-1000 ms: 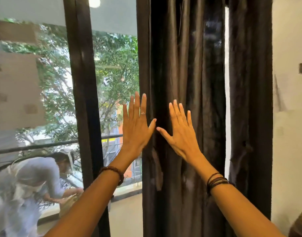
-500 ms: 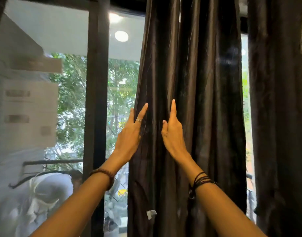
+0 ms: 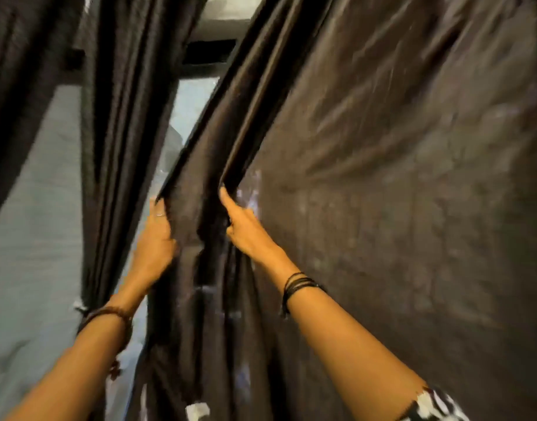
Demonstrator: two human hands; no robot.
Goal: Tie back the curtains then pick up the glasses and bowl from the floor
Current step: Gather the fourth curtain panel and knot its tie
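Head view, tilted upward and blurred by motion. A dark curtain [image 3: 382, 208] filled most of the frame, spread wide on the right and gathered into folds toward the middle. Both arms reached up into it.

The left hand [image 3: 154, 238] gripped the curtain's leading edge: fingers curled round the hem and hidden in the fabric, back of the hand toward the camera, a ring just visible on one finger. A brown beaded bracelet [image 3: 106, 314] sat on that wrist.

The right hand [image 3: 246, 229] lay just beside the left, with one fold of cloth between them. It pinched a fold, its forefinger stretched upward along the crease and the other fingers tucked into the fabric. Several thin black cords [image 3: 297, 284] circled the right wrist. A black-and-white patterned sleeve [image 3: 434, 405] showed at the lower right edge.

A second dark curtain [image 3: 109, 147] hung to the left, apart from the held one, with a pale strip of window [image 3: 188, 117] between the two. A further dark drape [image 3: 18, 86] occupied the upper left corner, in front of a grey-blue surface [image 3: 33, 238]. A small white tag [image 3: 197, 411] showed on the held curtain at the bottom edge.

Glasses, bowl and floor were out of view.
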